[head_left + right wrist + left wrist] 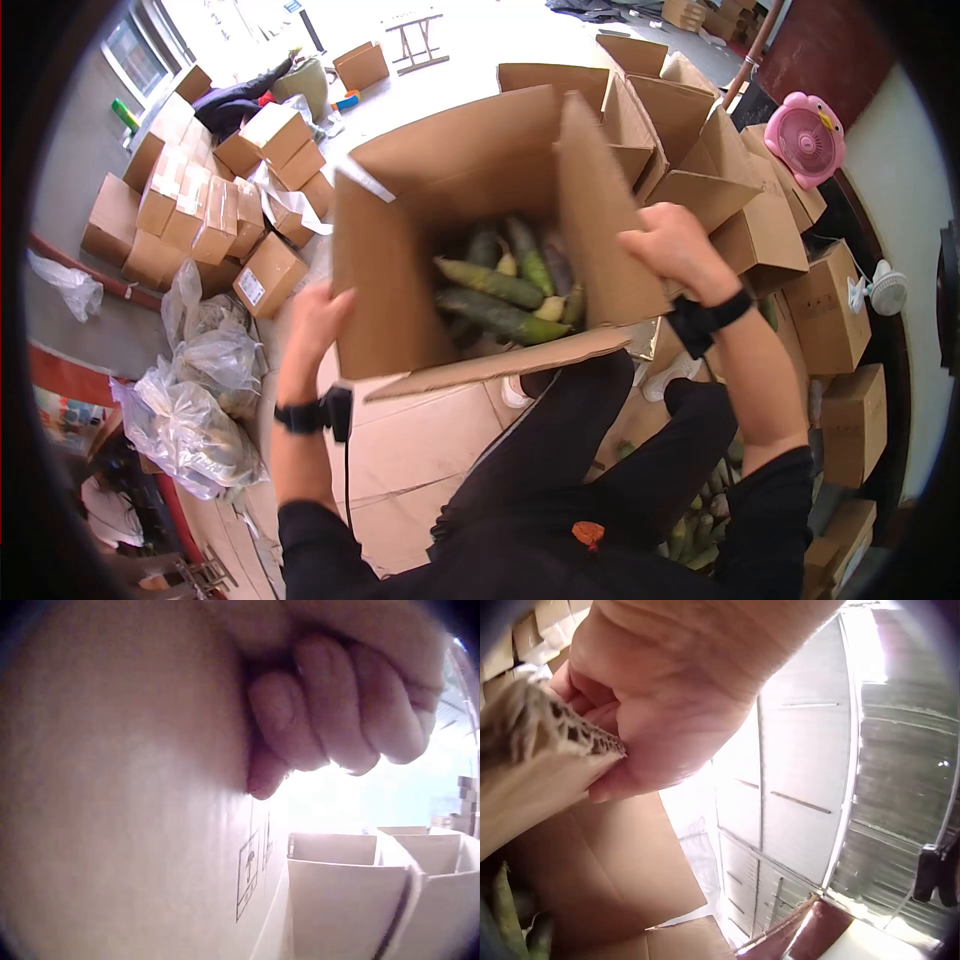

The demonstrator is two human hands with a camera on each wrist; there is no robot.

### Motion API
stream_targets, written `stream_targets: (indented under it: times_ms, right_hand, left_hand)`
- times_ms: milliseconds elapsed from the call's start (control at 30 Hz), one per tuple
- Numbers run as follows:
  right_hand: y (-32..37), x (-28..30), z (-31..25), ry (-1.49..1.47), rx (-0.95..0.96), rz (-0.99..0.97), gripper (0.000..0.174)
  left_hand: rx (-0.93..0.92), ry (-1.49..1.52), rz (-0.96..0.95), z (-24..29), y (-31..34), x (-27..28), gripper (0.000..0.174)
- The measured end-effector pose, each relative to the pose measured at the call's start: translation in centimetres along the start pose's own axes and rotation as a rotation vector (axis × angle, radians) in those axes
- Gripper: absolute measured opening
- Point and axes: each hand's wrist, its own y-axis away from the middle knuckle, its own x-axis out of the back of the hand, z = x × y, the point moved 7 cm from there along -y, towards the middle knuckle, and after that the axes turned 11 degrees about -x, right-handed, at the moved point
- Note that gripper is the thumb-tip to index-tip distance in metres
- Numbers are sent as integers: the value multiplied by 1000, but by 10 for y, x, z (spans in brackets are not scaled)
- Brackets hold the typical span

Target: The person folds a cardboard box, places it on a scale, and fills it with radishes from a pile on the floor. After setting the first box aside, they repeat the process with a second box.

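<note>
An open cardboard box [385, 285] is held in front of the body, its mouth facing up toward the head camera. Several long green vegetables with paler ends [490, 282] lie at the bottom. My left hand [318, 320] grips the box's left edge; the left wrist view shows its thumb and fingers around thick corrugated cardboard [532, 787]. On the other side my right hand [680, 250] grips the right flap [605, 200]. Curled fingers [330, 712] of that hand show against the box's printed outer side in the right wrist view.
More open boxes [690, 110] stand to the right, near a pink fan [805, 140]. Closed cartons [190, 205] are stacked at left, above filled plastic bags [190, 430]. More green vegetables [690, 535] lie on the floor beside the legs.
</note>
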Motion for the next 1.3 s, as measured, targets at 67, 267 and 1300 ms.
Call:
stream_targets:
  times_ms: [67, 267, 1300]
  right_hand:
    - [8, -21, -45, 10, 75, 0, 30]
    - [44, -146, -168, -114, 289, -216, 27]
    - [86, -133, 161, -299, -80, 198, 19]
  left_hand:
    - [74, -93, 28, -33, 52, 28, 34]
    - [293, -214, 169, -83, 240, 77, 30]
    - [-16, -381, 181, -21, 122, 71, 28]
